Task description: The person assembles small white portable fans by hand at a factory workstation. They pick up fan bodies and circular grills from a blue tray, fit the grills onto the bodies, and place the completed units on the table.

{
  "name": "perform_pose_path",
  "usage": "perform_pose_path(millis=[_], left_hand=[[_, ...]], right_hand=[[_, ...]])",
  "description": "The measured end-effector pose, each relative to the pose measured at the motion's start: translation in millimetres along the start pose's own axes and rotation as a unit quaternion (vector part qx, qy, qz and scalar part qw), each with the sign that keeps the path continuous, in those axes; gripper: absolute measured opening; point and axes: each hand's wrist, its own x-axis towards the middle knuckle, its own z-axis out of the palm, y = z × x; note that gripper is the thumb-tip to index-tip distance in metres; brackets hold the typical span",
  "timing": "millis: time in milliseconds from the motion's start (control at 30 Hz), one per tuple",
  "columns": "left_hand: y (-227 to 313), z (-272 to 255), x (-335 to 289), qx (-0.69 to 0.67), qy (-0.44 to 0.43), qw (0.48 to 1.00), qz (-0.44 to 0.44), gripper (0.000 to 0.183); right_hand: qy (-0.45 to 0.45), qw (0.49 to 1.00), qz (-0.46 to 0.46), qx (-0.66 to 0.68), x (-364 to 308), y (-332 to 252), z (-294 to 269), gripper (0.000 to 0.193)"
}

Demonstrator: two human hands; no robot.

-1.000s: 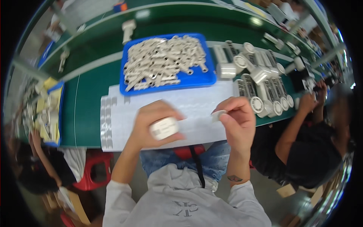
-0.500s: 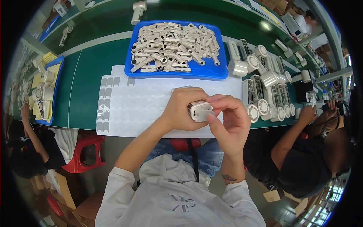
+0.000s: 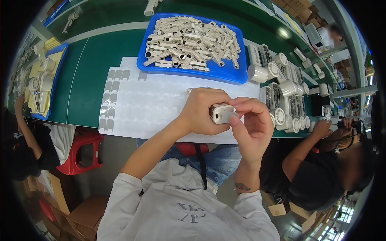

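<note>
My left hand (image 3: 203, 110) is wrapped round a white handheld device (image 3: 217, 115), its small slotted end facing up and right. Most of its body is hidden in my palm and fingers. Against that end lies a small pale grey sticker (image 3: 227, 117), like the ones on the sheet. My right hand (image 3: 253, 126) pinches at the sticker's edge, thumb below and index finger above. Both hands are held over the white sheet (image 3: 148, 108), which has rows of grey rounded stickers (image 3: 109, 99) at its left side.
A blue tray (image 3: 237, 76) heaped with white handle-shaped parts (image 3: 189, 42) stands behind my hands. Several white handheld fans (image 3: 279, 115) are bunched at the right. At the left is another blue tray (image 3: 59, 86) with fans. Co-workers sit on both sides, near a red stool (image 3: 82, 154).
The whole view has shifted a little, with the tray now higher and farther right. Both hands keep their hold, and the grey sticker lies flatter over the device's end.
</note>
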Motion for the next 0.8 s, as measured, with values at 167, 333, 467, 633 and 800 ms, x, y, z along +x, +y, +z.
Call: perform_pose_path(millis=[167, 333, 467, 633, 800], left_hand=[[1.8, -1.4, 0.8, 0.006, -0.004, 1.000, 0.002, 0.023], [1.3, -0.9, 0.0, -0.001, 0.005, 1.000, 0.012, 0.021], [1.5, -3.8, -0.1, 0.004, -0.007, 1.000, -0.005, 0.026], [1.9, -4.1, -2.1, 0.009, -0.014, 1.000, -0.005, 0.025], [5.6, -5.9, 3.1, 0.006, -0.013, 1.000, -0.011, 0.018]], right_hand=[[0.000, 1.000, 0.004, -0.004, 1.3, -0.9, 0.2, 0.029], [-0.006, 1.000, -0.006, -0.005, 0.3, 1.6, 0.0, 0.028], [-0.004, 1.000, -0.007, -0.012, 1.4, -0.8, 3.4, 0.028], [0.005, 1.000, -0.010, -0.005, -1.7, 2.5, 5.5, 0.028], [0.019, 1.000, -0.011, 0.011, 1.3, 2.9, 3.6, 0.028]])
